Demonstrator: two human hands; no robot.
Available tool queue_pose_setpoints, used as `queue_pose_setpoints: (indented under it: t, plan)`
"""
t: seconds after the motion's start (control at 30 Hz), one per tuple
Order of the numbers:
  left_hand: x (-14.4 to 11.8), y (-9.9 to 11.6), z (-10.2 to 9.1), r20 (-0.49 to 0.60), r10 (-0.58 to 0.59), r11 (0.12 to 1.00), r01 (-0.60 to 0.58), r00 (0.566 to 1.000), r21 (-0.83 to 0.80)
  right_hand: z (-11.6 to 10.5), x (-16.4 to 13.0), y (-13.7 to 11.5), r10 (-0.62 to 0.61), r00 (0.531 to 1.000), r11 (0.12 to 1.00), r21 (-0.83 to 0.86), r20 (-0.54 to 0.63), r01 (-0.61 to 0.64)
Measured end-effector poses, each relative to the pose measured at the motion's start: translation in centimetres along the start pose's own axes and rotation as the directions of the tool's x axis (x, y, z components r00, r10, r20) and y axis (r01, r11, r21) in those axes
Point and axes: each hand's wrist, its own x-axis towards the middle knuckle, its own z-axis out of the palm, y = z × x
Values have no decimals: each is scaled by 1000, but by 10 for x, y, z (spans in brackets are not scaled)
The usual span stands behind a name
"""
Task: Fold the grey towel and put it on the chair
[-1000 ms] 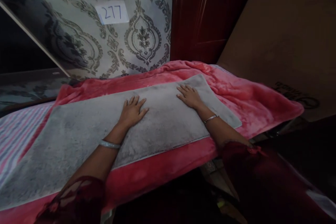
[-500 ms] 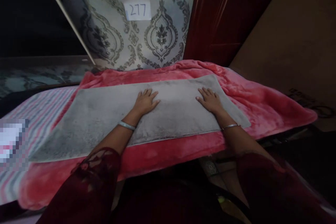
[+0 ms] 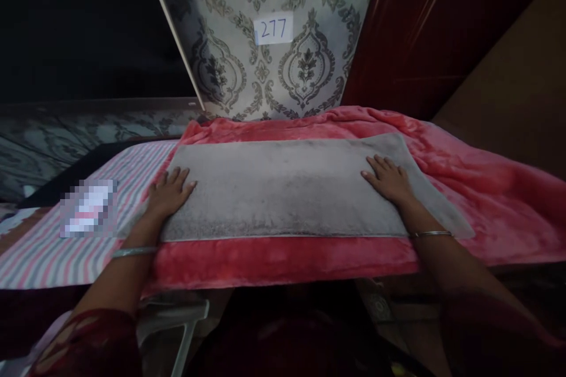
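Observation:
A long grey plush cloth (image 3: 283,194) lies spread flat, crosswise in front of me. Under it is a pink-red fleece blanket (image 3: 283,262), showing along the front, back and right. My left hand (image 3: 170,193) rests palm down near the cloth's left end, fingers spread. Toward the right end, my right hand (image 3: 389,179) lies flat on the same cloth, fingers also apart. Neither hand grips anything. The cloth's front left corner is partly hidden behind my left forearm.
A striped cloth (image 3: 48,253) extends to the left, with a blurred-out item (image 3: 88,209) on it. Behind are a dark screen (image 3: 88,29), patterned wallpaper with a paper marked 277 (image 3: 274,28), and a dark red panel (image 3: 407,29). A white chair part (image 3: 188,330) shows below.
My left hand has slid left across the grey cloth, from its middle to near its left end. The right hand stays near the right end. My view has turned left.

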Motion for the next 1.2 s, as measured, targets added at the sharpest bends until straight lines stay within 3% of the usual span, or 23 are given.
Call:
queue_pose_setpoints:
  t: [0.07, 0.2, 0.33, 0.4, 0.47, 0.5, 0.57, 0.63, 0.67, 0.73, 0.87, 1.2]
  plan:
    - [-7, -7, 2, -29, -44, 999, 43, 999, -22, -1, -1, -1, 2, 1000, 1000, -2, 3, -2]
    - [-13, 1, 4, -55, -59, 997, 56, 997, -45, -4, -2, -2, 15, 999, 1000, -23, 33, -14]
    - [-10, 1, 2, -54, -61, 997, 59, 997, -47, -11, 3, -3, 57, 991, 998, -45, 122, -51]
    - [-10, 4, -3, -28, -80, 996, 78, 996, -37, -18, 4, -13, 66, 985, 997, -45, 157, -59]
    - [-14, 17, -8, -3, -85, 996, 85, 996, -17, -24, -2, -36, -28, 988, 999, -17, 151, 30]
    - [-19, 27, -9, 0, -51, 999, 51, 999, -8, -27, -8, -51, -116, 983, 993, 7, 140, 116]
    - [-35, 55, -9, 5, 143, 990, -143, 990, -4, -30, -25, -86, -331, 934, 943, 71, 132, 324]
    - [-54, 83, -3, 27, 406, 914, -406, 913, -16, -29, -45, -117, -489, 860, 871, 131, 147, 473]
    - [-64, 95, 2, 34, 483, 876, -482, 875, -25, -28, -54, -128, -524, 839, 851, 146, 150, 505]
    - [-79, 110, 11, 25, 532, 847, -531, 847, -43, -25, -68, -141, -534, 832, 844, 152, 150, 515]
    - [-86, 112, 22, -8, 518, 852, -517, 855, -80, -21, -75, -141, -499, 852, 865, 147, 158, 479]
    - [-94, 109, 19, -34, 513, 840, -510, 858, -187, -3, -87, -122, -528, 843, 844, 176, 105, 507]
